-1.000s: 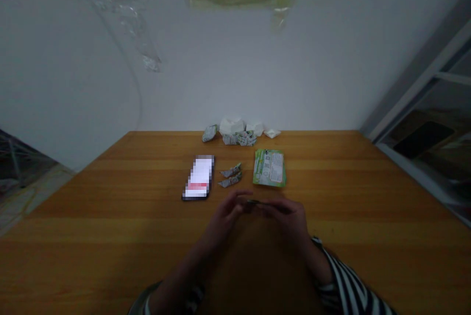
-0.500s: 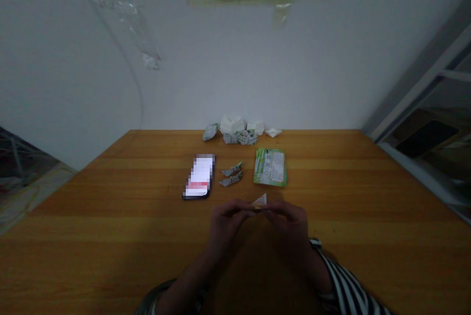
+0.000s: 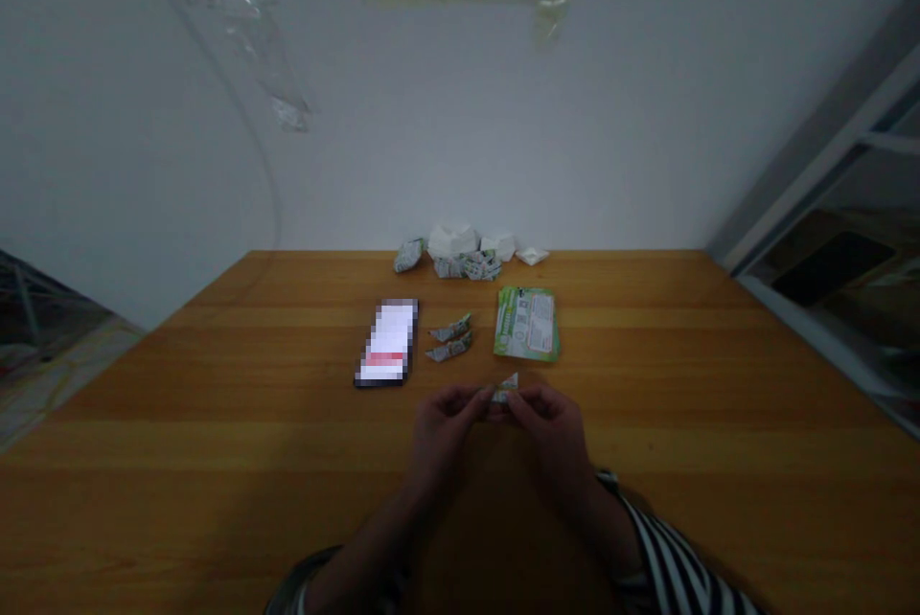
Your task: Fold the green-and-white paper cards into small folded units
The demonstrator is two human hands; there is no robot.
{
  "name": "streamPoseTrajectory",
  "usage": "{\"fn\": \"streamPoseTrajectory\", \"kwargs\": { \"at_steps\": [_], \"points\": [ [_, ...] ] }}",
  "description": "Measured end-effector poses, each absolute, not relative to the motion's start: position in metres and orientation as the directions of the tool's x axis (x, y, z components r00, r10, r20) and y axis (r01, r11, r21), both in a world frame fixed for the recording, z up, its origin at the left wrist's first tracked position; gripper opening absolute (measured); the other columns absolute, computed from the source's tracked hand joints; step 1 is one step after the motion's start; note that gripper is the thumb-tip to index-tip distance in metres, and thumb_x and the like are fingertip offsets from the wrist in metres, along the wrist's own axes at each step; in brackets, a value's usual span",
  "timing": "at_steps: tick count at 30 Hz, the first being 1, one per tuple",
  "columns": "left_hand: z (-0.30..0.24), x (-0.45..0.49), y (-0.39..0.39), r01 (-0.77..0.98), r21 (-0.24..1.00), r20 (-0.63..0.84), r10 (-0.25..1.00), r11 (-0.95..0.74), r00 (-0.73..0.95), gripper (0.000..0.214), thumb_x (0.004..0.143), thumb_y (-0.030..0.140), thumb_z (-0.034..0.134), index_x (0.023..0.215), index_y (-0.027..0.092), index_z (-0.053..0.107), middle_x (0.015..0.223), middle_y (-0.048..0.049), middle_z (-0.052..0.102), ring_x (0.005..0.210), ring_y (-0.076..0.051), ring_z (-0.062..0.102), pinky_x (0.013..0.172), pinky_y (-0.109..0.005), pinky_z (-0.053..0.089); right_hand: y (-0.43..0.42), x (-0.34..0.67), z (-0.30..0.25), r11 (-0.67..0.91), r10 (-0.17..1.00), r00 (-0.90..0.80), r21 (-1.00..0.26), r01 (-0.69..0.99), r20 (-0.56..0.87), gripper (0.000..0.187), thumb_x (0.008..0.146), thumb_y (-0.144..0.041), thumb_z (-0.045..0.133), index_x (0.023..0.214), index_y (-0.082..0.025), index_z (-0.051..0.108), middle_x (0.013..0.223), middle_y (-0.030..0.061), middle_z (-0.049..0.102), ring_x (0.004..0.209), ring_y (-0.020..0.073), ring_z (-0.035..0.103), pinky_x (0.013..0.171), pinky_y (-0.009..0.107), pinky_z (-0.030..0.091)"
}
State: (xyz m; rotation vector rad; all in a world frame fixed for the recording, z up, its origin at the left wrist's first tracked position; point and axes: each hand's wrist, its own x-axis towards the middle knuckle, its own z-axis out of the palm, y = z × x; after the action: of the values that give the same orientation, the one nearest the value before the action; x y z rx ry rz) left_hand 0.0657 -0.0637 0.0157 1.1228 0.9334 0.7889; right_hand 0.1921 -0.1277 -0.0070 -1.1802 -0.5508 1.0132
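Observation:
Between the fingertips of both hands is a small folded piece of printed paper [image 3: 501,396], with one pointed corner sticking up. My left hand [image 3: 447,423] pinches its left end, and my right hand [image 3: 550,419] grips the right end with the thumb across the near face. Fingers cover much of the paper. Just beyond the hands lie two folded paper strips [image 3: 449,345] with slanted ends, one behind the other. To their right rests a stack of green and white printed sheets [image 3: 527,324].
A phone [image 3: 388,342] with a lit, blurred screen lies left of the strips. Along the wall at the table's back sit crumpled printed papers [image 3: 481,265], white crumpled paper [image 3: 452,240] and a small white folded piece [image 3: 533,256]. A metal-framed shelf [image 3: 812,174] stands at the right.
My right thumb has come over the near face of the folded paper, and the right hand has shifted slightly left. More of the paper's printed front shows now.

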Motion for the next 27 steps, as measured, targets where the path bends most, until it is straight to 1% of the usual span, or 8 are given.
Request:
{"fn": "streamPoseTrajectory", "kwargs": {
  "at_steps": [4,7,9,11,13,16,20,27],
  "points": [
    [0.02,0.061,-0.06,0.056,0.998,-0.021,0.906,-0.003,0.422,0.008,0.064,0.021,0.078,0.071,0.018,0.076,0.072,-0.0026,0.075,0.07,-0.02,0.068,0.07,-0.028,0.052,-0.126,0.2,-0.004,-0.015,0.897,0.396,-0.908,-0.418,-0.197,0.033,0.061,-0.046,0.08,0.067,-0.016,0.068,0.064,0.0034,0.072,0.057,0.0169,0.067,0.062,0.03,0.055],
    [0.023,0.059,-0.059,0.126,0.966,0.165,0.917,-0.224,0.362,0.007,0.068,0.022,0.075,0.062,0.019,0.074,0.065,-0.0011,0.067,0.065,-0.016,0.061,0.062,-0.024,0.047,-0.127,0.206,-0.004,-0.039,0.919,0.367,-0.959,-0.281,-0.145,0.03,0.066,-0.045,0.076,0.067,-0.017,0.066,0.057,0.0008,0.068,0.046,0.0128,0.059,0.048,0.024,0.048],
    [0.023,0.057,-0.058,0.096,0.971,0.173,0.923,-0.218,0.343,0.012,0.07,0.026,0.074,0.061,0.018,0.073,0.07,-0.0022,0.065,0.068,-0.016,0.06,0.062,-0.023,0.046,-0.128,0.21,-0.005,0.014,0.927,0.374,-0.998,-0.068,-0.013,0.023,0.067,-0.038,0.076,0.064,-0.017,0.067,0.057,-0.0002,0.065,0.047,0.0115,0.055,0.046,0.022,0.043],
    [0.021,0.057,-0.057,0.063,0.992,0.08,0.922,-0.112,0.38,0.016,0.071,0.03,0.073,0.06,0.017,0.072,0.07,-0.0028,0.066,0.067,-0.016,0.06,0.061,-0.023,0.047,-0.128,0.213,-0.006,0.095,0.921,0.364,-0.985,0.143,0.142,0.018,0.066,-0.031,0.077,0.064,-0.017,0.068,0.063,0.0007,0.064,0.055,0.0124,0.056,0.049,0.021,0.043],
    [0.02,0.058,-0.057,0.06,0.998,-0.03,0.907,0.006,0.42,0.02,0.071,0.032,0.073,0.06,0.015,0.072,0.06,-0.0017,0.065,0.058,-0.014,0.058,0.056,-0.022,0.046,-0.129,0.215,-0.006,0.119,0.927,0.319,-0.961,0.248,0.197,0.015,0.068,-0.029,0.076,0.066,-0.017,0.068,0.067,0.0008,0.064,0.059,0.0129,0.057,0.051,0.021,0.043],
    [0.019,0.059,-0.059,0.075,0.993,-0.11,0.906,0.087,0.408,0.023,0.07,0.035,0.074,0.062,0.014,0.072,0.053,-0.0001,0.064,0.051,-0.012,0.055,0.051,-0.021,0.044,-0.129,0.212,-0.007,0.053,0.968,0.233,-0.984,0.172,0.093,0.016,0.073,-0.031,0.072,0.072,-0.016,0.068,0.063,-0.0009,0.064,0.056,0.0125,0.058,0.051,0.021,0.044],
    [0.018,0.059,-0.057,0.059,0.987,-0.162,0.884,0.151,0.439,0.023,0.068,0.036,0.076,0.068,0.013,0.073,0.062,-0.0027,0.07,0.058,-0.015,0.061,0.057,-0.023,0.047,-0.128,0.206,-0.01,-0.014,0.968,0.251,-0.998,-0.058,-0.028,0.025,0.076,-0.039,0.068,0.067,-0.017,0.062,0.052,-0.0034,0.062,0.044,0.0115,0.057,0.043,0.02,0.045],
    [0.016,0.049,-0.044,0.013,0.945,-0.266,0.745,0.327,0.612,0.027,0.064,0.031,0.08,0.084,0.014,0.074,0.076,-0.0057,0.075,0.069,-0.018,0.067,0.066,-0.026,0.05,-0.125,0.214,-0.008,-0.036,0.976,0.197,-0.966,-0.255,-0.089,0.033,0.065,-0.045,0.075,0.08,-0.015,0.071,0.049,-0.0024,0.066,0.038,0.012,0.058,0.04,0.022,0.047]
  ]
}}
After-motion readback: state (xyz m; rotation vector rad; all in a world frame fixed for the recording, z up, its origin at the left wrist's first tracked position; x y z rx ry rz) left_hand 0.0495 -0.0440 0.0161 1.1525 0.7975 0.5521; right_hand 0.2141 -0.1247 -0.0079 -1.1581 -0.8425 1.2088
